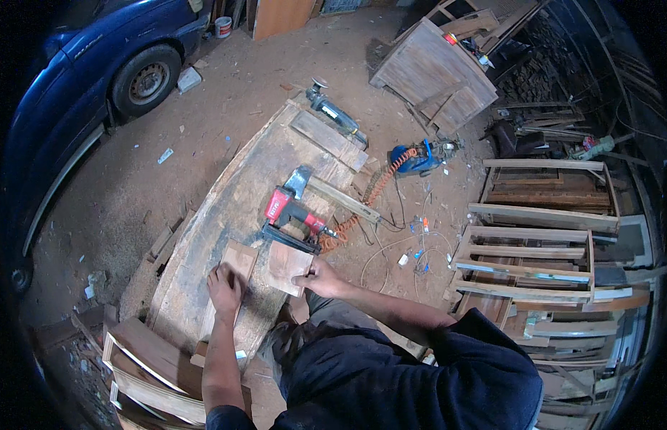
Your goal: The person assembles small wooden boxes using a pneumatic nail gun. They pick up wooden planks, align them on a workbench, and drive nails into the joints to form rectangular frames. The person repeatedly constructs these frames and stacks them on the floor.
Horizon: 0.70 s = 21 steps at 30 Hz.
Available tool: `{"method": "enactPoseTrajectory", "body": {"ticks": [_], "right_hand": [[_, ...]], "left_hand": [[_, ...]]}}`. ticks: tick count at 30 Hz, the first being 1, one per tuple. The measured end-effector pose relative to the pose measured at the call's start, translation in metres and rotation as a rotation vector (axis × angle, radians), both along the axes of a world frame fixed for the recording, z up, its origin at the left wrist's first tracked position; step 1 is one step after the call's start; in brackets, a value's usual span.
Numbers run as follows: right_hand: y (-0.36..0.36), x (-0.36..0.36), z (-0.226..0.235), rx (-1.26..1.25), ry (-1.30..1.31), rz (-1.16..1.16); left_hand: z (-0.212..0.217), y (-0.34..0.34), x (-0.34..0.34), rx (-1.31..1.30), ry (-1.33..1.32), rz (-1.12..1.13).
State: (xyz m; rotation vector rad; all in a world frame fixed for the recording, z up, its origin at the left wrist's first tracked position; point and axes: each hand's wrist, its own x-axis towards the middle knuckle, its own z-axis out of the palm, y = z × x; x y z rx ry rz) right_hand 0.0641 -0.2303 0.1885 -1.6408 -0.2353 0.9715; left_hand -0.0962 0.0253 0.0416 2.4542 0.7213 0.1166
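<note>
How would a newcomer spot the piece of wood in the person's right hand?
Find the big, worn workbench in the middle, then its near end. There the right hand grips a flat, pale brown piece of wood by its edge, just below the red nail gun in the picture. Unlike the long, narrow board under the left hand, it is short and broad.

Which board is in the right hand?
The short, wide board; the longer, narrower board is under the left hand, the weathered board beside the angle grinder.

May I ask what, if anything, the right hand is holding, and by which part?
The right hand holds a short wooden board by its right edge.
</note>
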Motion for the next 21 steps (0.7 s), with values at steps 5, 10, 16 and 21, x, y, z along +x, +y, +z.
{"method": "enactPoseTrajectory", "body": {"ticks": [5,10,16,21], "right_hand": [[0.026,0.002,0.005,0.169,-0.003,-0.039],[0.025,0.014,-0.041,-0.23,-0.192,0.153],[0.049,0.015,-0.094,-0.119,-0.227,0.031],[0.084,0.016,-0.12,-0.01,-0.322,-0.028]], "left_hand": [[-0.016,0.005,0.051,-0.02,-0.173,0.143],[-0.022,0.005,0.073,0.076,-0.214,0.161],[-0.013,0.007,0.069,0.031,-0.058,0.154],[-0.02,0.009,0.07,0.003,-0.094,0.17]]}}
